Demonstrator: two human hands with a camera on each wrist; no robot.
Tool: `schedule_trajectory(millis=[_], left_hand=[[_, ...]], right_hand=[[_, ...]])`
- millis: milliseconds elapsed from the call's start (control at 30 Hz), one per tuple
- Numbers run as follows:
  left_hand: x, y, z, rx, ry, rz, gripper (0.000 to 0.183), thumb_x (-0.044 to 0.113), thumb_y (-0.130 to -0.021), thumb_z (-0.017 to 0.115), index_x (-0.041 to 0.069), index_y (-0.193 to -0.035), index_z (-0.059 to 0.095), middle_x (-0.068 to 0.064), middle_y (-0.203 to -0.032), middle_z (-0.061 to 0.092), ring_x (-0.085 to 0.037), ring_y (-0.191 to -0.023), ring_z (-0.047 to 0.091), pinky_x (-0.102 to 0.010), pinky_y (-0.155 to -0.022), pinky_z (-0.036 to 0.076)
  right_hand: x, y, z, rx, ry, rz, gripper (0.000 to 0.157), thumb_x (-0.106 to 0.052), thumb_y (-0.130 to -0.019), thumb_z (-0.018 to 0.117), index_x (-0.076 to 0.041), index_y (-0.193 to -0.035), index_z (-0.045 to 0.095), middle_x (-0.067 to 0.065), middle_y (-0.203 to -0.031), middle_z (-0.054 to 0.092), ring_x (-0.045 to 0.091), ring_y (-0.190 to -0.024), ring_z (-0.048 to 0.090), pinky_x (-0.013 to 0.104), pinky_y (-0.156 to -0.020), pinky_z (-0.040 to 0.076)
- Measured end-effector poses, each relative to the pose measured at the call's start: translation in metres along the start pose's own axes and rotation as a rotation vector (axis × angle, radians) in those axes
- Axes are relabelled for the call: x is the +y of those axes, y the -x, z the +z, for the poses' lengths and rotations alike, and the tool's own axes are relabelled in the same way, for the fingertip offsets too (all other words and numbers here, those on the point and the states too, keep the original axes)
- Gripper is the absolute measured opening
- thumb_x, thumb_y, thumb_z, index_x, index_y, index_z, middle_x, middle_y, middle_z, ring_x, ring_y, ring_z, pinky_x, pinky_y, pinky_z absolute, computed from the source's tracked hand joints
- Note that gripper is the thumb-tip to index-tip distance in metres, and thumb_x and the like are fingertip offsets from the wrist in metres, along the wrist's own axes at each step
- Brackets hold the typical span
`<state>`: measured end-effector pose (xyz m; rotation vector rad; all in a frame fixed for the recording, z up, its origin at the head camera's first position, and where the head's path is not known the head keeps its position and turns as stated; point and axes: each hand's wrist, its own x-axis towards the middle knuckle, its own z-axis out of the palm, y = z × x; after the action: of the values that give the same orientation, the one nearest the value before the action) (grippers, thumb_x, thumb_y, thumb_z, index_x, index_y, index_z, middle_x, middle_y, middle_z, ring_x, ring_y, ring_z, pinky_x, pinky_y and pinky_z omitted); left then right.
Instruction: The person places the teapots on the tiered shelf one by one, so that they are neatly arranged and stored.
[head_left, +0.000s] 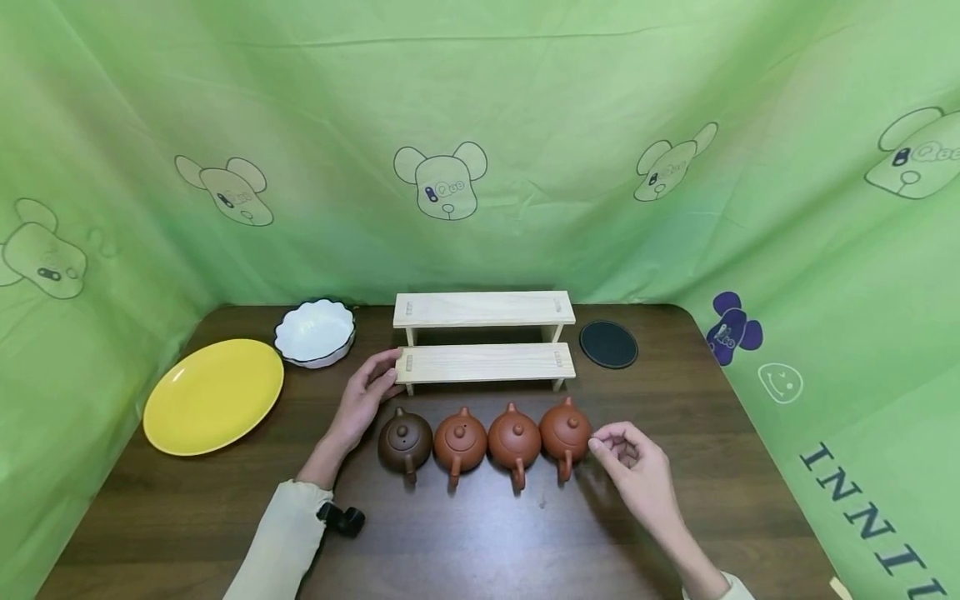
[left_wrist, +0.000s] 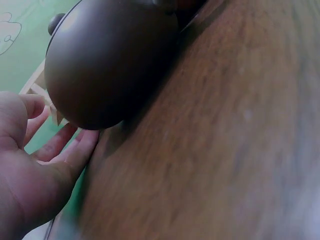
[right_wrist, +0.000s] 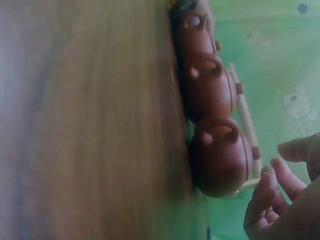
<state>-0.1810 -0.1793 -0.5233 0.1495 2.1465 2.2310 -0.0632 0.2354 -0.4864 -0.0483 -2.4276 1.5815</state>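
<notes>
In the head view my left hand (head_left: 363, 403) grips the left end of a two-step wooden rack (head_left: 480, 363), thumb and forefinger at the board's edge, other fingers lower by the leg. Close in front of that hand is a dark brown teapot (head_left: 405, 442); its round body (left_wrist: 110, 65) fills the top of the left wrist view. Three reddish-brown teapots (head_left: 461, 442) continue the row, handles toward me. My right hand (head_left: 637, 475), fingers loosely bent and holding nothing, has its fingertips right beside the rightmost teapot (head_left: 566, 429). The right wrist view shows that teapot (right_wrist: 222, 160) near the fingers.
A yellow oval plate (head_left: 213, 398) and a white scalloped bowl (head_left: 315, 333) stand on the left of the wooden table (head_left: 465, 550). Right of the rack lies a round black coaster (head_left: 608, 344). A green curtain (head_left: 525, 108) encloses the table's back and sides.
</notes>
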Motion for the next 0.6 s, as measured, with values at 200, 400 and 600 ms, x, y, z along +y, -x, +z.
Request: schedule_trajectory(millis=[200,400,600], left_hand=[[-0.004,-0.002,0.002,0.016,0.006,0.009,0.041,0.003,-0.117,0.053,-0.011,-0.155,0.052,-0.031,-0.159,0.050,-0.005,-0.119,0.064,-0.021,-0.100,0.062],[-0.007,-0.002,0.001,-0.014,-0.006,0.029,0.042,0.005,-0.118,0.052,-0.011,-0.156,0.050,-0.034,-0.156,0.051,-0.003,-0.120,0.063,-0.019,-0.102,0.060],[-0.011,-0.002,-0.001,-0.029,-0.013,0.055,0.041,0.004,-0.117,0.053,-0.009,-0.156,0.052,-0.033,-0.157,0.052,-0.005,-0.122,0.064,-0.021,-0.102,0.061]], right_hand=[[0.001,0.005,0.004,-0.100,-0.060,0.099,0.007,-0.005,-0.099,0.084,-0.002,-0.093,0.081,0.002,-0.075,0.071,0.007,-0.059,0.058,0.021,-0.047,0.050],[0.002,0.007,0.010,-0.172,-0.105,0.193,0.010,-0.009,-0.098,0.086,0.000,-0.095,0.082,0.007,-0.068,0.068,0.011,-0.053,0.057,0.027,-0.040,0.049],[0.004,0.011,0.014,-0.157,-0.110,0.281,0.020,-0.010,-0.094,0.089,0.002,-0.085,0.077,0.004,-0.063,0.063,0.009,-0.051,0.052,0.020,-0.041,0.041]])
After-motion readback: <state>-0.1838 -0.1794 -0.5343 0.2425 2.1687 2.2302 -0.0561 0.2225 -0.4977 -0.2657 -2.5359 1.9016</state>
